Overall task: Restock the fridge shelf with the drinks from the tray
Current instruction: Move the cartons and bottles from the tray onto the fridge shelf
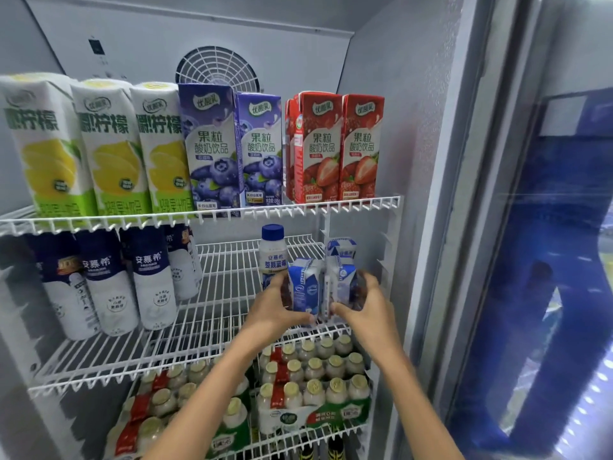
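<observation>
Two small blue-and-white milk cartons stand at the front right of the middle wire shelf (212, 287). My left hand (277, 305) grips the left carton (303, 288). My right hand (368, 303) grips the right carton (343, 283). A third matching carton (341, 249) stands just behind them. A white bottle with a blue cap (272, 250) stands behind my left hand. The tray is out of view.
White yogurt bottles (132, 280) fill the middle shelf's left side. The top shelf holds lemon (109, 147), blueberry (232, 147) and strawberry cartons (335, 147). Packs of small bottles (315, 376) sit on the bottom shelf. The glass fridge door (547, 260) stands open at right.
</observation>
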